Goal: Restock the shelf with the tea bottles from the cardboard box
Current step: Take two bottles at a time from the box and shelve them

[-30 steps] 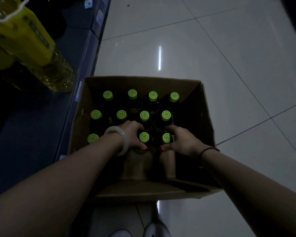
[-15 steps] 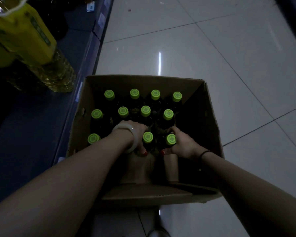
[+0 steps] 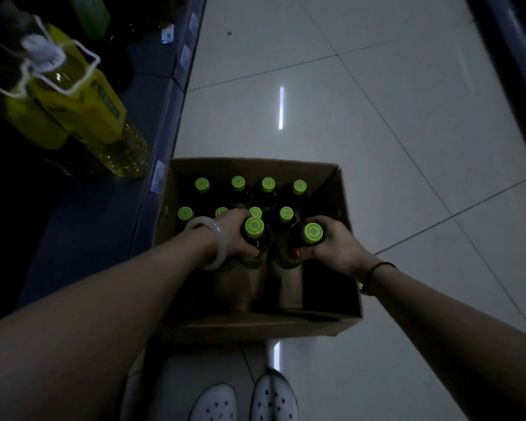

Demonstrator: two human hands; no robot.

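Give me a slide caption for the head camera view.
Both hands, left and right, lift tea bottles from the cardboard box.

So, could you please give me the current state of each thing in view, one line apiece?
Cardboard box: open, on the floor, part emptied.
Left hand: closed around a tea bottle's neck.
Left tea bottle: capped, raised above the others.
Right hand: closed around a second bottle.
Right tea bottle: capped, raised.
Remaining bottles: capped, upright in the box.
Oil bottles: upright on the shelf.
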